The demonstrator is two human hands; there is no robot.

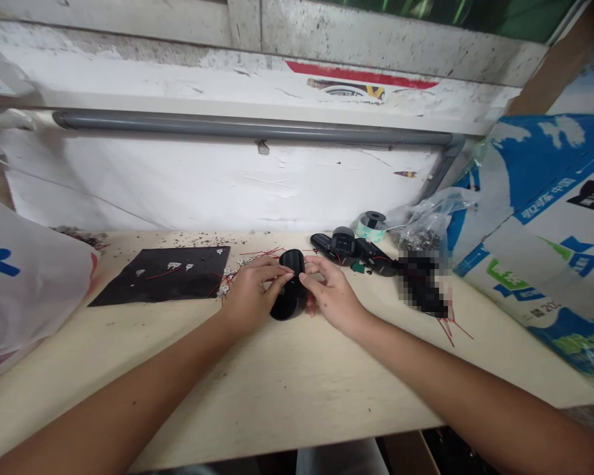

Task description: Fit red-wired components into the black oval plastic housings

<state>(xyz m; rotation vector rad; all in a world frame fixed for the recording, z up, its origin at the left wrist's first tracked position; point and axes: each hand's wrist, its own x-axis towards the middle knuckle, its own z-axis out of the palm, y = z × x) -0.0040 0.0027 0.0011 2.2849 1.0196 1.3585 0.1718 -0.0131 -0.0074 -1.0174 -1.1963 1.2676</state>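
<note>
A black plastic part (290, 300) sits between both my hands on the pale wooden table (287, 389). My left hand (250, 293) grips its left side with the fingers curled over the top. From the right, my right hand (329, 293) pinches the part near its upper edge. Thin red wires (264, 253) and small metal bits (226, 280) lie just behind my left hand.
A black mat (165, 277) with small pieces lies at the left. More black parts (351, 251), a tape roll (371, 225) and a clear bag of small parts (420, 227) are at the right. A white bag (24, 277) stands far left, a blue-and-white box (539, 231) far right.
</note>
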